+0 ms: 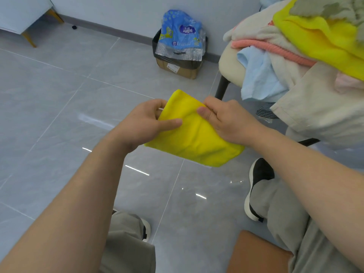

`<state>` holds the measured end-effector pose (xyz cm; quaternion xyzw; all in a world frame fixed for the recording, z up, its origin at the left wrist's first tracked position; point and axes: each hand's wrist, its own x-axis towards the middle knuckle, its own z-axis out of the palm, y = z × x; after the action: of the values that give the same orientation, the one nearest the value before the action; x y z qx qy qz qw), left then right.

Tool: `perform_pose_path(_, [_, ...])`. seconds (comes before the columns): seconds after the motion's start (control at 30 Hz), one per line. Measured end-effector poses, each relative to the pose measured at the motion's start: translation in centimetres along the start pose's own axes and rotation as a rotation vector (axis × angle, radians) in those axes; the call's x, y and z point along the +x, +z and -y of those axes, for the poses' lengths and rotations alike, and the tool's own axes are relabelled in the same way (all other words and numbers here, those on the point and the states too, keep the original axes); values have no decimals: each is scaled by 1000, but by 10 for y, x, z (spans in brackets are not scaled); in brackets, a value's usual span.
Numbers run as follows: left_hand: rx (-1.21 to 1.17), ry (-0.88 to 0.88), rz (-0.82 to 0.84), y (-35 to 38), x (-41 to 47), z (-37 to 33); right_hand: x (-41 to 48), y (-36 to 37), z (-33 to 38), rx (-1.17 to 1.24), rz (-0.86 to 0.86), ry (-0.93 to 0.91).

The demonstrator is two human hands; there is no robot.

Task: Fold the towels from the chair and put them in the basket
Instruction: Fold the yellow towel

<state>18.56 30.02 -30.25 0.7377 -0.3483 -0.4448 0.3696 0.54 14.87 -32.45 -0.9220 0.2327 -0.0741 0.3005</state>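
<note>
A small yellow towel [195, 136], folded into a compact rectangle, hangs in the air above the floor in front of me. My left hand [145, 123] pinches its upper left edge, thumb on top. My right hand [224, 119] grips the upper right edge. To the upper right stands a beige chair [228, 66] heaped with towels: yellow [315, 34], pink [275, 50], light blue [258, 79], cream and beige ones. No basket is in view.
A cardboard box [181, 67] lined with a black bag holds a blue plastic package against the far wall. My legs and black shoes are at the bottom. A brown seat corner [254, 253] shows at the lower right. A white cabinet leg stands at the upper left.
</note>
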Motion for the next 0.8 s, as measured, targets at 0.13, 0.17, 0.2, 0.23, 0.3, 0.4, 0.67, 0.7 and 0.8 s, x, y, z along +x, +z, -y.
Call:
perform_pose_path(0.13, [65, 45, -153, 19, 0, -2, -1, 0, 3, 5, 63, 31])
perform_pose_path(0.17, [86, 79, -216, 22, 0, -3, 0, -1, 4, 16, 96, 56])
perform_pose_path(0.2, [126, 118, -277, 23, 1, -4, 0, -4, 5, 30, 140, 84])
perform_pose_path(0.23, [183, 155, -333, 23, 1, -5, 2, -7, 5, 42, 190, 107])
perform_pose_path(0.3, [255, 195, -436, 19, 2, -6, 3, -14, 2, 76, 299, 150])
perform_pose_path(0.4, [234, 197, -580, 11, 3, -4, 6, -23, -8, 237, 321, 266])
perform_pose_path(0.67, [-186, 59, -695, 7, 2, -9, 18, -15, -21, 1250, 117, 391])
perform_pose_path(0.7, [-231, 39, -686, 8, 3, -9, 20, -10, -18, 1247, 19, 390])
perform_pose_path(0.8, [-262, 25, -657, 17, 4, -9, 21, 6, -7, 995, -300, 430])
